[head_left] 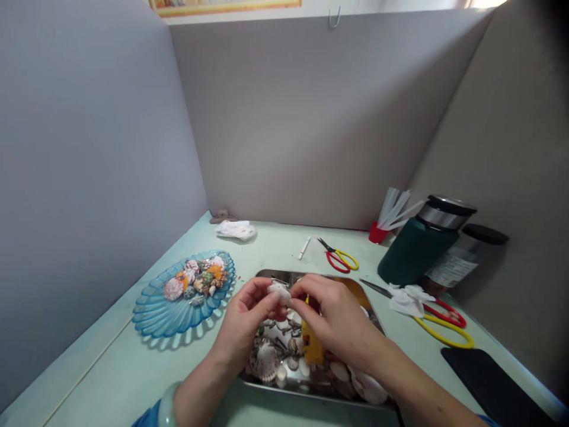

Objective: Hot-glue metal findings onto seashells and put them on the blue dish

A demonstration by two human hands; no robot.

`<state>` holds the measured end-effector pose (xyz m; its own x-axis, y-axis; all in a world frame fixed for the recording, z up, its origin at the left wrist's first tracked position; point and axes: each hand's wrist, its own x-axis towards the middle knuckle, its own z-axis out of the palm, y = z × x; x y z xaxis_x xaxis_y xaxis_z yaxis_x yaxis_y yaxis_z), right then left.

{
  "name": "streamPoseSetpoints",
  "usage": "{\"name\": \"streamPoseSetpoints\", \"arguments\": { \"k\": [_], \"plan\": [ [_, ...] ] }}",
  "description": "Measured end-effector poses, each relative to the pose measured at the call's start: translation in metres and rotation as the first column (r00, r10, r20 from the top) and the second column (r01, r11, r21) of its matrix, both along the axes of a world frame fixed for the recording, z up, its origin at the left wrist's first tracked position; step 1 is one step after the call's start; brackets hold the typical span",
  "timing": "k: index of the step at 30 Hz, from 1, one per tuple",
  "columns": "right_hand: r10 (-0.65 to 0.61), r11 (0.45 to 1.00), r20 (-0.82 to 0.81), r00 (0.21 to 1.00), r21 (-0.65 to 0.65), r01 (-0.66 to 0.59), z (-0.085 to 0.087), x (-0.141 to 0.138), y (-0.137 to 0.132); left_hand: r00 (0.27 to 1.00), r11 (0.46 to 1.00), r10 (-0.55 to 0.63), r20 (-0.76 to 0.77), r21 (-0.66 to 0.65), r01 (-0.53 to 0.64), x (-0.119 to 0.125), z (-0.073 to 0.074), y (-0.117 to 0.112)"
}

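My left hand [249, 311] and my right hand [331, 311] meet over a metal tray. Between their fingertips is a small white shell [280, 290], gripped from both sides; its finer detail is too small to make out. Below them, the metal tray [306, 392] holds several loose shells, among them a ribbed scallop shell [267, 360]. A yellow object [313, 344] lies in the tray, partly covered by my right hand. My right hand and forearm also hide some of the tray's right side.
To the left stands a blue scalloped plate [162, 317] with colourful shells. Scissors [340, 260] lie behind the tray, and another pair [444, 332] with tissue [408, 300] at right. A green bottle [413, 249], a jar [460, 261], a red cup of sticks [377, 233] and a black phone-like slab [493, 385] are also there.
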<state>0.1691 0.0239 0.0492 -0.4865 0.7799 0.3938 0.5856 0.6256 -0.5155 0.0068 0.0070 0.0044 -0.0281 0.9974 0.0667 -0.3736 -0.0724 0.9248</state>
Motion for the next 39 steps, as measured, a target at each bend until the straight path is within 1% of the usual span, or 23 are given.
{"name": "streamPoseSetpoints", "arguments": {
  "k": [2,5,8,13,20,22,24,28,31,34,39],
  "plan": [
    [-0.007,0.999,-0.018,1.0,-0.042,0.007,0.0002,0.0006,0.0018,1.0,1.0,0.003,0.01,0.001,-0.003,-0.0002,-0.0001,-0.0002],
    [-0.013,0.996,-0.038,0.999,-0.085,0.01,0.001,0.0009,0.0033,1.0,1.0,-0.022,0.006,0.01,0.022,-0.0001,-0.0004,-0.0007],
    [0.004,0.996,-0.046,0.999,-0.086,-0.008,0.0016,0.0012,0.004,0.999,0.999,-0.04,0.011,0.016,0.04,0.0004,0.0001,-0.0015],
    [0.02,0.997,-0.041,0.999,-0.07,-0.023,0.0019,0.0019,0.004,0.999,1.0,-0.025,0.024,0.014,0.025,0.0008,0.0021,-0.0023],
    [0.019,0.997,-0.052,0.998,-0.075,-0.023,0.0027,0.0016,0.0034,0.994,0.997,-0.078,0.072,0.007,0.078,0.0001,0.0015,-0.0023],
    [0.025,0.998,-0.061,0.998,-0.058,-0.029,0.0026,0.0012,0.0028,0.994,0.997,-0.082,0.071,0.008,0.081,0.0002,0.0016,-0.0026],
    [0.028,1.0,-0.064,0.998,-0.01,-0.029,0.0015,0.0011,0.0019,0.995,0.996,-0.091,0.051,0.018,0.09,0.0005,0.002,-0.0026],
    [0.001,0.996,-0.013,1.0,0.091,0.0,-0.0013,0.0009,-0.0001,0.997,0.997,-0.071,-0.036,0.039,0.072,0.0013,0.0039,-0.0028],
    [0.039,0.992,0.032,0.999,0.116,-0.042,-0.0007,0.0001,-0.0013,0.994,0.998,-0.063,-0.084,0.004,0.064,0.0019,0.0054,-0.0034],
    [0.103,0.988,0.053,0.993,0.114,-0.109,0.0008,-0.0003,-0.0015,0.992,0.992,-0.123,-0.041,-0.03,0.122,0.0017,0.0052,-0.0038],
    [0.153,0.981,0.069,0.986,0.106,-0.16,0.0005,0.0018,-0.0012,0.974,0.974,-0.22,0.062,-0.032,0.222,-0.0003,0.0033,-0.0032]
  ]
}}
